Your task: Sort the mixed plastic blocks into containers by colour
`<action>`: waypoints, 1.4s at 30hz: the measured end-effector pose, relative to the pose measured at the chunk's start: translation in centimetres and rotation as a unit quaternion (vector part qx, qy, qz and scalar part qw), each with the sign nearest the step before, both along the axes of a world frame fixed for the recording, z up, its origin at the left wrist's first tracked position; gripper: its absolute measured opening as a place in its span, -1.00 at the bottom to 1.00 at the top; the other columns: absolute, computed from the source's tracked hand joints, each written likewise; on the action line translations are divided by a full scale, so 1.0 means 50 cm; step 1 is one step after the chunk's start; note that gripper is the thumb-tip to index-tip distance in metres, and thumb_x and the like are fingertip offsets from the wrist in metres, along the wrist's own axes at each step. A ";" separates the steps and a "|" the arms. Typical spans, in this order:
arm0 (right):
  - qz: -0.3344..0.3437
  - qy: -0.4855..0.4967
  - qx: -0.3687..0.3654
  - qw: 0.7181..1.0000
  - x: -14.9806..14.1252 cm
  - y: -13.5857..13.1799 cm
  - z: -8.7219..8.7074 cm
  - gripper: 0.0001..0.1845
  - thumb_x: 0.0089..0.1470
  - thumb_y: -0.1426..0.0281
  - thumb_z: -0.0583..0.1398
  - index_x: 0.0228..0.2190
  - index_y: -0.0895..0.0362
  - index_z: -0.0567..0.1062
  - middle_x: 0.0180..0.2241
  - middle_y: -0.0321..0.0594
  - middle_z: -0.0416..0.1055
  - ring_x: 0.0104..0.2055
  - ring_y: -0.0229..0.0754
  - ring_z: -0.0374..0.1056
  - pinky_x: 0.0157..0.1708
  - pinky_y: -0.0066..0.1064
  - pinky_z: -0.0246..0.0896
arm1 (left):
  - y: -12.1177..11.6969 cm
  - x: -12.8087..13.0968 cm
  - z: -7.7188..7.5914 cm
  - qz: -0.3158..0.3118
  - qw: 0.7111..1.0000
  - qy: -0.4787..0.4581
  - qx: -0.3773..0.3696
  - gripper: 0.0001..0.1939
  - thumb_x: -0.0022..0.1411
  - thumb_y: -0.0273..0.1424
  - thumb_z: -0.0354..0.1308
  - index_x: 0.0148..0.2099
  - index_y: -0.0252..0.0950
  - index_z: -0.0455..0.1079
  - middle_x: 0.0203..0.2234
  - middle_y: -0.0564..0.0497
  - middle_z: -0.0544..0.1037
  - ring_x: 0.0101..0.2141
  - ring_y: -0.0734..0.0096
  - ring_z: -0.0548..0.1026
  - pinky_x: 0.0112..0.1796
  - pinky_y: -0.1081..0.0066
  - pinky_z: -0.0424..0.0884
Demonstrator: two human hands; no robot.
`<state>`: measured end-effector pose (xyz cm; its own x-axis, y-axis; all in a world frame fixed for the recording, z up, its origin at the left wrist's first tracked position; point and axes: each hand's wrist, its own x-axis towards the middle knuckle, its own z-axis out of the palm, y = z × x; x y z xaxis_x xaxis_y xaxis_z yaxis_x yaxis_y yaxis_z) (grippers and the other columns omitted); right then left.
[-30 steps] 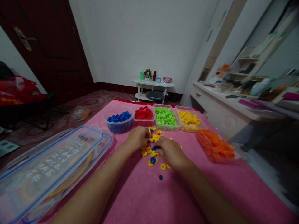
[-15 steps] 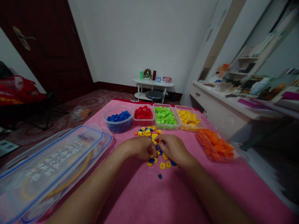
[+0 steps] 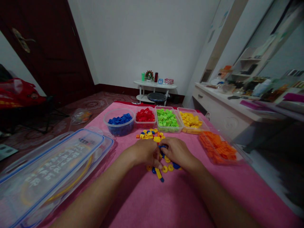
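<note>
Over a pile of small yellow, blue and red plastic building pieces (image 3: 152, 134), my two hands work close together. My left hand (image 3: 148, 152) has its fingers closed and pointing down, with the fingertips at the upper end of a narrow yellow brick (image 3: 158, 173). That brick's lower end meets a small dark blue piece (image 3: 162, 180) on the cloth. Beside it, my right hand (image 3: 178, 151) is curled, with a blue building piece (image 3: 163, 147) at its thumb and forefinger. Yellow rings (image 3: 170, 167) lie below my right hand.
Behind the pile stand a round tub of blue pieces (image 3: 118, 130) and boxes of red (image 3: 145, 125), green (image 3: 167, 129) and yellow pieces (image 3: 193, 129). A box of orange pieces (image 3: 218, 148) is at right. Clear lidded containers (image 3: 59, 164) cover the left of the pink cloth (image 3: 152, 205).
My left hand has come slightly nearer, and the narrow yellow brick now shows beneath its fingertips against the dark blue piece. The blue piece at my right fingers shows more clearly.
</note>
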<state>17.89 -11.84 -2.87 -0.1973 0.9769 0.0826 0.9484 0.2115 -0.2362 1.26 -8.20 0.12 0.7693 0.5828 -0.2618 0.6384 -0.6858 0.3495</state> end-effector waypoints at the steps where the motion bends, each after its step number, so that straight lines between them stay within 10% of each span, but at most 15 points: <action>1: -0.012 0.004 0.003 1.000 0.009 0.001 0.007 -0.73 0.01 0.42 0.11 -0.26 0.06 0.55 -0.26 -0.23 0.52 -0.24 -0.20 0.38 -0.32 -0.47 0.06 | 0.009 -0.001 -0.006 0.017 0.999 -0.021 0.017 -0.83 0.02 -0.23 0.25 -0.32 -0.14 0.57 -0.47 0.06 0.60 -0.44 0.39 0.49 -0.47 0.50 0.24; 8: -0.057 0.052 0.013 0.997 0.067 0.009 0.049 -0.76 -0.10 0.43 0.14 -0.38 0.09 0.59 -0.48 -0.27 0.49 -0.46 -0.25 0.31 -0.49 -0.50 0.01 | 0.021 0.036 -0.064 0.053 0.988 -0.089 0.118 -0.79 0.10 -0.32 0.13 -0.22 -0.15 0.55 -0.32 -0.04 0.60 -0.26 0.25 0.51 -0.34 0.41 0.32; 22: -0.062 0.088 0.037 0.994 0.063 0.011 0.042 -0.72 -0.10 0.44 0.13 -0.35 0.07 0.60 -0.45 -0.26 0.51 -0.43 -0.23 0.33 -0.50 -0.50 0.02 | -0.033 0.075 -0.089 0.077 0.981 -0.072 0.162 -0.74 0.03 -0.39 0.11 -0.21 -0.34 0.48 -0.22 -0.21 0.51 -0.21 0.11 0.48 -0.28 0.29 0.41; 32: -0.082 0.111 0.073 0.988 0.083 0.015 0.045 -0.74 -0.07 0.39 0.15 -0.31 0.10 0.59 -0.48 -0.27 0.49 -0.46 -0.23 0.33 -0.50 -0.48 0.08 | 0.019 0.053 -0.090 0.142 0.953 -0.260 0.064 -0.81 -0.05 -0.39 0.15 -0.31 -0.27 0.44 -0.43 -0.01 0.52 -0.36 0.29 0.48 -0.31 0.36 0.38; 35: -0.086 0.141 0.095 0.982 0.083 0.015 0.046 -0.75 -0.06 0.39 0.16 -0.32 0.12 0.59 -0.46 -0.24 0.50 -0.43 -0.22 0.35 -0.47 -0.46 0.11 | 0.041 0.049 -0.091 0.210 0.891 -0.381 -0.129 -0.79 -0.04 -0.41 0.15 -0.27 -0.32 0.37 -0.48 0.00 0.49 -0.46 0.37 0.48 -0.39 0.38 0.41; 42: -0.038 0.222 0.142 0.964 0.039 0.007 0.040 -0.75 0.02 0.40 0.16 -0.25 0.09 0.57 -0.31 -0.23 0.53 -0.33 -0.22 0.37 -0.32 -0.43 0.20 | 0.043 0.044 -0.075 0.270 0.586 -0.494 -0.582 -0.77 0.13 -0.34 0.02 -0.20 -0.37 0.30 -0.44 -0.07 0.48 -0.50 0.42 0.52 -0.54 0.52 0.41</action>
<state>19.83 -11.50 -0.89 -0.0104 0.9122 0.4095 0.7830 0.2622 -0.5641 3.45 -6.04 -3.62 0.6662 0.6798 -0.3067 -0.2558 0.5945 0.7623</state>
